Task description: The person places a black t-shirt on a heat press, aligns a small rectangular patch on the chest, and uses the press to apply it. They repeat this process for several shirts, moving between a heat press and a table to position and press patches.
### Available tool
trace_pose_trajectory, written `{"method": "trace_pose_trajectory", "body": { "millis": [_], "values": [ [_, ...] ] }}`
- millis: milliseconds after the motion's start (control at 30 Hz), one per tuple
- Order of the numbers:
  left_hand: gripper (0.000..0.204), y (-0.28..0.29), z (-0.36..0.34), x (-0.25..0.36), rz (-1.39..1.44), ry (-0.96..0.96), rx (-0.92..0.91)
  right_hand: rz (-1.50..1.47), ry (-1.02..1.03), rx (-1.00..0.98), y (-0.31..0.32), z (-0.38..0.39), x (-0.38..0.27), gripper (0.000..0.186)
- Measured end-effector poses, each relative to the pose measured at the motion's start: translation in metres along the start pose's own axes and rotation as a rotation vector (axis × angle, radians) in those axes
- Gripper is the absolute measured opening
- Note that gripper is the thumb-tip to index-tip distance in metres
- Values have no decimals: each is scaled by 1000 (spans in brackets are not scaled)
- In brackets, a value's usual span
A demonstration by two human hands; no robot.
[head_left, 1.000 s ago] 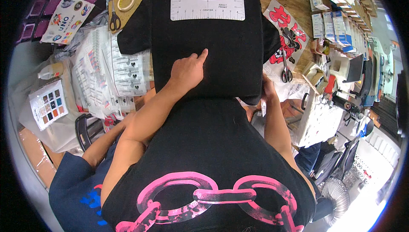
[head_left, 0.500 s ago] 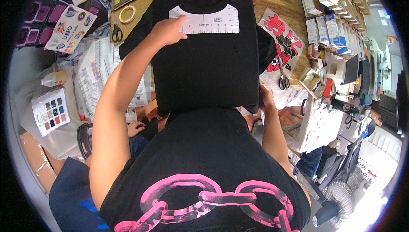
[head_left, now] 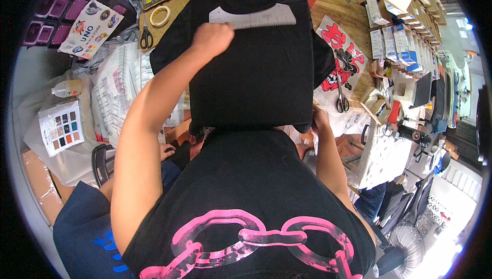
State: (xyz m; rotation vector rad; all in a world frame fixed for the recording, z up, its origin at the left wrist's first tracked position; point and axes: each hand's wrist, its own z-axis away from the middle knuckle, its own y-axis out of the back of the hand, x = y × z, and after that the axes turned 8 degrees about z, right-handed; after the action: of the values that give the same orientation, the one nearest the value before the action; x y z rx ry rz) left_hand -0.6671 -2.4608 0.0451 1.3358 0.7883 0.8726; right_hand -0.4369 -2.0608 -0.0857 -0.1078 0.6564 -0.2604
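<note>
A black T-shirt point(head_left: 251, 74) lies spread over a flat board in front of me, its neckline at the far end. My left hand point(head_left: 214, 39) is closed on the lower left corner of a white T-shirt alignment ruler point(head_left: 256, 18). The ruler sits just below the collar, tilted so that its markings show only faintly. Low on the shirt's right side is my right hand point(head_left: 320, 120), in shadow at the edge. Its fingers are partly hidden, so I cannot tell whether they grip the cloth.
Scissors point(head_left: 146, 38) and a tape roll point(head_left: 160, 16) lie at the far left of the wooden table. To the right are a red-and-black printed sheet point(head_left: 341, 48), more scissors point(head_left: 342, 103) and stacked boxes point(head_left: 397, 43). Another person's hand point(head_left: 167, 151) shows at lower left.
My left hand has closed on the ruler's corner and tilted the ruler, which lay flat before with its markings facing up. My right hand stays by the shirt's right edge.
</note>
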Motion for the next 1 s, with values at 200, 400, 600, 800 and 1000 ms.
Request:
{"method": "trace_pose_trajectory", "body": {
  "millis": [200, 400, 600, 800, 1000],
  "values": [
    [27, -23, 126, -114, 515, 693, 476, 1122, 671, 1009, -6, 18, -26, 31],
    [26, -153, 233, -155, 1474, 1331, 295, 1219, 908, 353, -158, 50, -92, 39],
    [48, -161, 224, -107, 756, 1121, 335, 1775, 608, 154, -240, 54, -96, 49],
    [56, -165, 240, -28, 1379, 993, -52, 1293, 992, 793, -111, 36, -90, 49],
    [30, -179, 273, -10, 2129, 1129, -247, -94, 5, -132, -16, 13, -5, 61]
  ]
}}
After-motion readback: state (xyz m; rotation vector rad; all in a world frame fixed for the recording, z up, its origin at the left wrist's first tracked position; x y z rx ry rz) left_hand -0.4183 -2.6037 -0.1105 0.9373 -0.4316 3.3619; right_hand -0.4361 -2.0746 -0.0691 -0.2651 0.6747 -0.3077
